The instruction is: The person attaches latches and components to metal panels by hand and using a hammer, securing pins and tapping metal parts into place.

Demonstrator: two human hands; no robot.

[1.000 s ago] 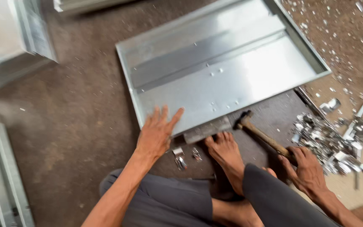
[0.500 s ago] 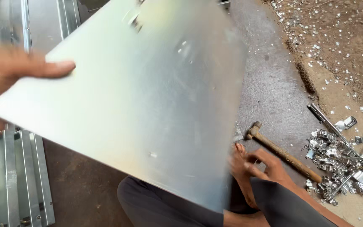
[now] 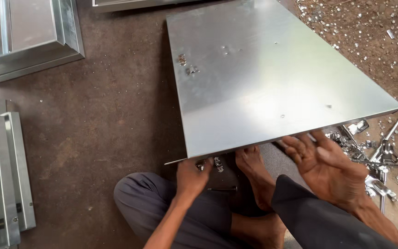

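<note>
Galvanised sheet-metal panel [image 3: 263,78] lies flat side up over the brown floor [image 3: 107,115], its near edge lifted just above your knees. Your left hand [image 3: 190,177] sits under the panel's near-left corner, fingers curled up against the underside of the edge; whether it grips or only props cannot be told. Your right hand [image 3: 328,163] is spread open, palm up, fingertips touching the near edge toward its right end. Your bare foot [image 3: 253,168] rests on the floor between the two hands, below the edge. Small metal clips [image 3: 186,64] are fixed on the panel's face near its left edge. A heap of loose metal brackets and scraps [image 3: 374,157] lies just right of your right hand. Folded metal trays [image 3: 28,37] sit at the floor's far-left corner, more channel pieces [image 3: 1,175] along its left edge.
</note>
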